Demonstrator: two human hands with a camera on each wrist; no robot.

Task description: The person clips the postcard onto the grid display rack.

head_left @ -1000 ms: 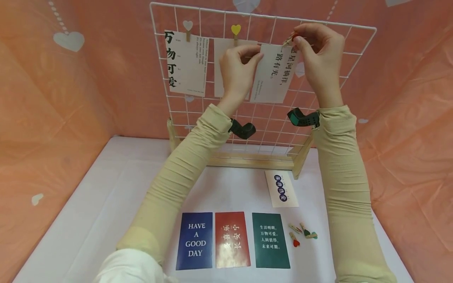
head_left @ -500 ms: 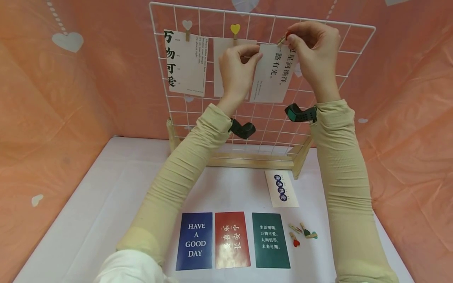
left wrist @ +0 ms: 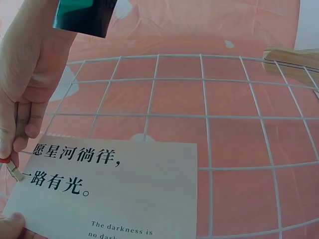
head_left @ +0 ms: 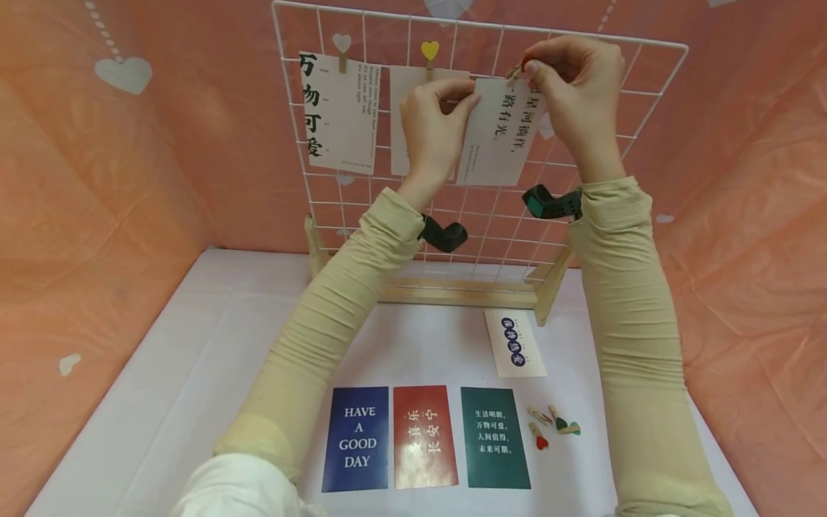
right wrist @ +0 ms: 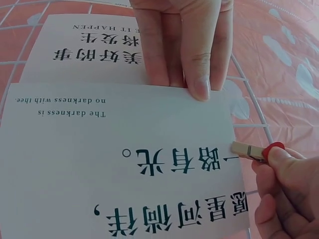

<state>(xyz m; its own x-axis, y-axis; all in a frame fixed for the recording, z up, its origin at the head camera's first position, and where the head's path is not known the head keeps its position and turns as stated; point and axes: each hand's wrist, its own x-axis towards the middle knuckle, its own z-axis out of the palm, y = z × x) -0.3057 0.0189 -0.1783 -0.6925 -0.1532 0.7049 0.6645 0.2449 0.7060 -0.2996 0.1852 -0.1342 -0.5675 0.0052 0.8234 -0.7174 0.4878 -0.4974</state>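
My left hand (head_left: 431, 129) pinches the upper left edge of a white card (head_left: 494, 147) with dark printed characters, holding it against the white wire grid (head_left: 497, 240). The right wrist view shows the left thumb lying on the card's face. My right hand (head_left: 584, 104) pinches a small wooden clothespin (right wrist: 249, 151) with a red heart between thumb and fingers. The clothespin's tip is at the card's top edge, overlapping it slightly. To the left, another white card (head_left: 398, 136) hangs under a yellow-heart clothespin (head_left: 429, 59), partly hidden by my left hand.
A printed card (head_left: 352, 115) hangs at the grid's left from a white-heart clothespin (head_left: 342, 52). On the table lie a blue card (head_left: 355, 477), a red card (head_left: 423, 402), a green card (head_left: 494, 474), a white card (head_left: 515, 345) and several clothespins (head_left: 541, 439). A wooden base (head_left: 459, 293) supports the grid.
My right hand has moved slightly left with the clothespin, bringing it further along the card's top edge. The left hand has stayed at the card's edge.
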